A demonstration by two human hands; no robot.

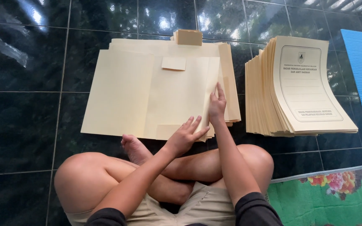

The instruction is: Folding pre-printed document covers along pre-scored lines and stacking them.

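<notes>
Head view: at frame centre the left hand (185, 136) lies flat, fingers spread, pressing the lower edge of an unfolded cream folder (147, 90). The right hand (217, 105) also rests open, fingers straight on the folder's folded right flap; neither grips anything. The folder's matte card lies on glossy dark tiles (21, 117), bare at left. A curled stack (298, 90) stands right, apart.

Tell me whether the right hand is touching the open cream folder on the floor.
Touching. The head view shows the right hand pressed flat on the right flap of the open cream folder, fingers along its folded edge, no gap visible.
</notes>
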